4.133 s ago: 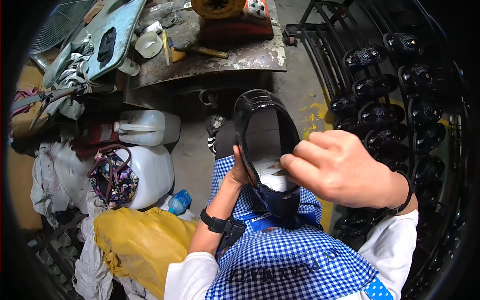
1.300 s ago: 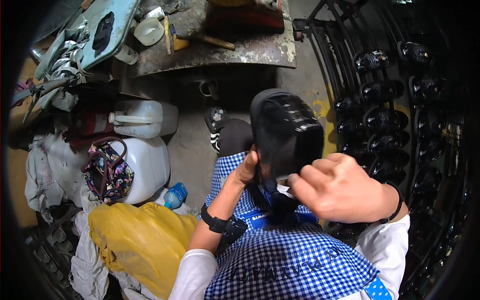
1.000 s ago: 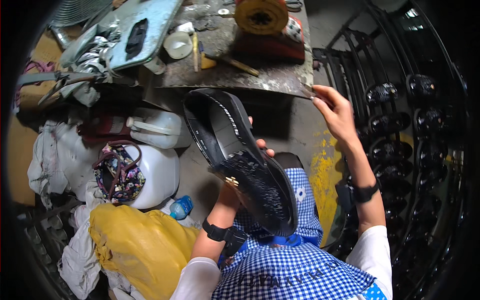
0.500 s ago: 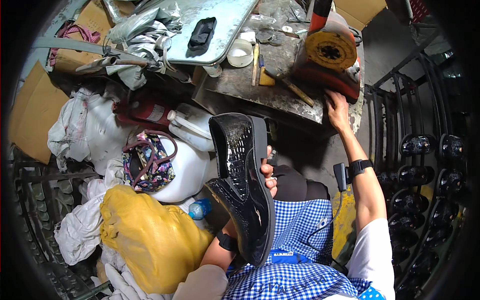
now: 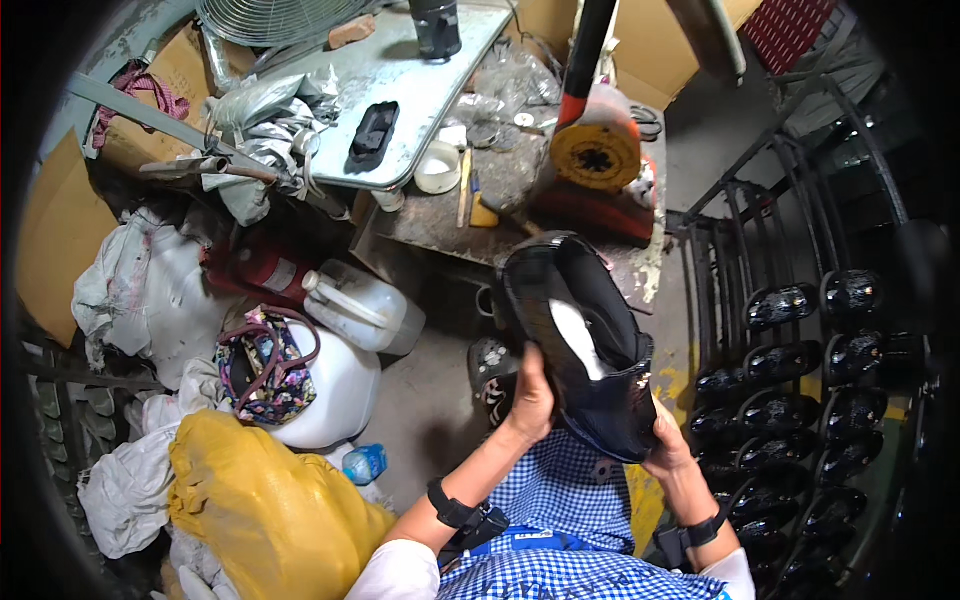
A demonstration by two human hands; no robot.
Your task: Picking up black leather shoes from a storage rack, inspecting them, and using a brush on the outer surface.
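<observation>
I hold a glossy black shoe [image 5: 580,345] in front of me with both hands, its opening turned up so the pale insole shows. My left hand [image 5: 530,400] grips the shoe's left side near the heel. My right hand [image 5: 668,447] supports its lower right edge. A black watch sits on each wrist. My lap is covered by a blue checked apron [image 5: 560,500].
A rack of several shiny black shoes [image 5: 800,380] stands to the right. A cluttered workbench [image 5: 520,190] with a yellow-disc machine [image 5: 597,155] lies ahead. White jugs [image 5: 365,305], a patterned bag [image 5: 262,365], a yellow sack [image 5: 255,505] and white bags fill the left floor.
My right hand has come back from the bench edge and now holds the shoe. The shoe has turned from sole-side showing to opening up. My view has shifted toward the bench.
</observation>
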